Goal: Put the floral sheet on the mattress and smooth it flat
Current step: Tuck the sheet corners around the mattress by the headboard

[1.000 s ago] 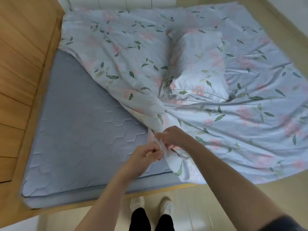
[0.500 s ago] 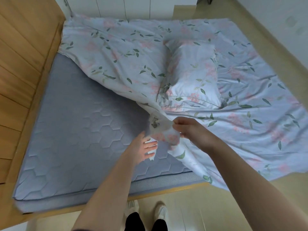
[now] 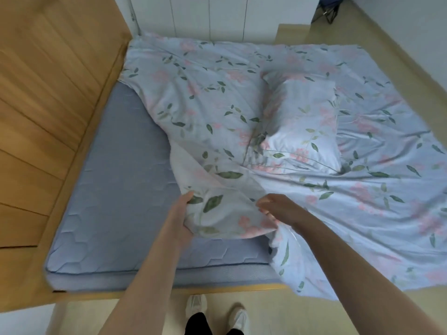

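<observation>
Arms are extended fwd; a raised fold of the floral sheet [image 3: 217,97] is gripped by the left hand [image 3: 180,217] and pinched by the right hand [image 3: 275,207]. Far/right mattress [image 3: 116,189] is covered by it, w/ pillow [image 3: 304,122] on top.

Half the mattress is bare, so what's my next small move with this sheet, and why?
Probably pull the pale blue floral fabric sheet leftward: left hand and right hand both grip its bunched edge, while the left half of the grey-blue quilted mattress lies uncovered.
</observation>
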The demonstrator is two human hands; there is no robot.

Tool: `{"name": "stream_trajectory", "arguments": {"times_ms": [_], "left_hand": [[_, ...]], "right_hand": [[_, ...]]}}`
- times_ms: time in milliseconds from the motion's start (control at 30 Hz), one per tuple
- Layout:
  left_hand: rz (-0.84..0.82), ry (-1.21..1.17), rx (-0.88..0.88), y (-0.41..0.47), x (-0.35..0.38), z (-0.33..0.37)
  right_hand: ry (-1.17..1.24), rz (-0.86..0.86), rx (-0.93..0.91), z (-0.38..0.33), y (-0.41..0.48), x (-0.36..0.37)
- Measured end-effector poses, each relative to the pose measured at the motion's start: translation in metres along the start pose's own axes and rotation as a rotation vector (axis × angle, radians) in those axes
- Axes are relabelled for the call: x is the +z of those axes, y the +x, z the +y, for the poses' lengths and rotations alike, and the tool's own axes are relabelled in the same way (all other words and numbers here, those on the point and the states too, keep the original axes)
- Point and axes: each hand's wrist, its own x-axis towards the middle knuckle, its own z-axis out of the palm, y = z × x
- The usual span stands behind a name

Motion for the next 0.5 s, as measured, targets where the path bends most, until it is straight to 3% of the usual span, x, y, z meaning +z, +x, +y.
{"name": "stream_trajectory", "arguments": {"times_ms": [167, 267, 367, 500], "left_hand": [[0.092, 0.153, 0.179, -0.032, -0.078, 0.006], [0.014, 0.358, 0.31, -0.057, -0.111, 0.012], [-0.134, 0.575, 0.298, -0.073, -0.146, 0.023], [-0.225, 0.641, 0.21, -0.07, -0.188, 0.04]], "right_hand": [[0.133, -0.138, 0.073, -0.06, 0.043, 0.097], [0.189, -0.275, 0.097, -0.098, 0.056, 0.15], [0.143, -0.374, 0.109, -0.142, 0.067, 0.199], [0.012, -0.327, 0.151, -0.177, 0.085, 0.25]]}}
